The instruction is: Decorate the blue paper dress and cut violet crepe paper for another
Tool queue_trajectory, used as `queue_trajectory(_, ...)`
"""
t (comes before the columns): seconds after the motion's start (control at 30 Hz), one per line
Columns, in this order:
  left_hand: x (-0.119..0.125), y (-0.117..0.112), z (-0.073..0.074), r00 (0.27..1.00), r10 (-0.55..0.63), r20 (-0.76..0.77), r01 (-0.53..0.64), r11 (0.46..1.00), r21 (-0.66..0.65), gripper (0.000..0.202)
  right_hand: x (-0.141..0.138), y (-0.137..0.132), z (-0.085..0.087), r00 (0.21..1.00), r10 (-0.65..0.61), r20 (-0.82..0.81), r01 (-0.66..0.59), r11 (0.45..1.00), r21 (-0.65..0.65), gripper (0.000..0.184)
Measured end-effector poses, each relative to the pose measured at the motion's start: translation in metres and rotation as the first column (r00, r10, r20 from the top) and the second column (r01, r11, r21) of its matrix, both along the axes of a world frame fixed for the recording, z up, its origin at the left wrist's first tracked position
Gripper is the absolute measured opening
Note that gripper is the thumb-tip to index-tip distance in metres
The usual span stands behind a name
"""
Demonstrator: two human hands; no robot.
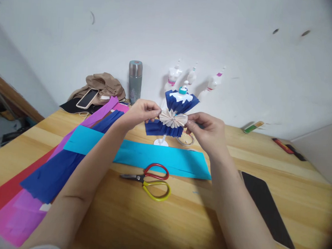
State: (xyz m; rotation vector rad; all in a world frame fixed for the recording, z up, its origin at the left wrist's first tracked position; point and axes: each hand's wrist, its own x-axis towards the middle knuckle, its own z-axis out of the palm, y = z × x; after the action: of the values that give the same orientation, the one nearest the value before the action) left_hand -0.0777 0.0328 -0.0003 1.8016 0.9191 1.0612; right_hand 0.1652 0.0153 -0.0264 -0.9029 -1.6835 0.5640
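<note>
My left hand (143,113) and my right hand (207,132) both pinch a small pleated cream paper fan (173,119), one at each side. The fan is held against the waist of a white mannequin doll (179,99) dressed in pleated dark blue paper (164,129), standing on a small white base (161,142). Both hands have their fingers closed on the fan. A light blue paper strip (163,157) lies flat just below the doll. Scissors with a red and a yellow handle (150,179) rest closed in front of the strip.
Sheets of dark blue (57,170), pink (19,220), purple and red paper (7,193) lie at the left. A phone (87,98) on a brown cloth, a metal flask (135,80), more white dolls (214,82), a black tablet (268,208) and small items at the right sit on the wooden table (153,230).
</note>
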Motion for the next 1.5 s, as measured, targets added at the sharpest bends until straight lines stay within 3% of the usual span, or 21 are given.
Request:
queue_trajectory(0.23, -0.010, 0.007, -0.005, 0.993, -0.102, -0.063, 0.100, 0.994, -0.036, 0.021, 0.003, 0.003, -0.002, 0.993, 0.115, -0.015, -0.116, 0.985, -0.129, 0.013)
queue_trajectory(0.43, -0.018, 0.010, -0.004, 0.954, -0.261, -0.148, 0.247, 0.963, -0.109, 0.022, 0.010, 0.001, 0.004, 0.963, 0.268, 0.016, -0.247, 0.907, -0.342, 0.024)
queue_trajectory(0.73, -0.013, 0.009, -0.008, 0.924, -0.328, -0.198, 0.298, 0.940, -0.167, 0.019, 0.010, 0.001, 0.008, 0.968, 0.228, 0.106, -0.178, 0.919, -0.350, 0.036)
queue_trajectory(1.0, -0.011, 0.013, -0.016, 0.921, -0.332, -0.201, 0.292, 0.934, -0.206, 0.021, 0.010, 0.001, 0.008, 0.934, 0.324, 0.149, -0.212, 0.841, -0.497, 0.037)
queue_trajectory(1.1, -0.012, 0.015, -0.017, 0.908, -0.339, -0.247, 0.290, 0.933, -0.213, 0.024, 0.011, 0.003, 0.004, 0.927, 0.327, 0.180, -0.184, 0.820, -0.542, 0.039)
queue_trajectory(1.2, -0.016, 0.017, -0.017, 0.857, -0.328, -0.398, 0.277, 0.943, -0.183, 0.022, 0.014, 0.003, 0.002, 0.901, 0.348, 0.257, -0.149, 0.807, -0.572, 0.045)
queue_trajectory(1.4, -0.025, 0.017, -0.011, 0.661, -0.293, -0.691, 0.160, 0.955, -0.251, 0.014, 0.017, -0.004, 0.005, 0.719, 0.455, 0.526, 0.073, 0.703, -0.708, 0.031)
queue_trajectory(1.5, -0.031, 0.012, -0.003, 0.613, -0.273, -0.741, 0.107, 0.959, -0.264, 0.014, 0.020, -0.005, 0.010, 0.629, 0.436, 0.643, 0.191, 0.716, -0.672, 0.025)
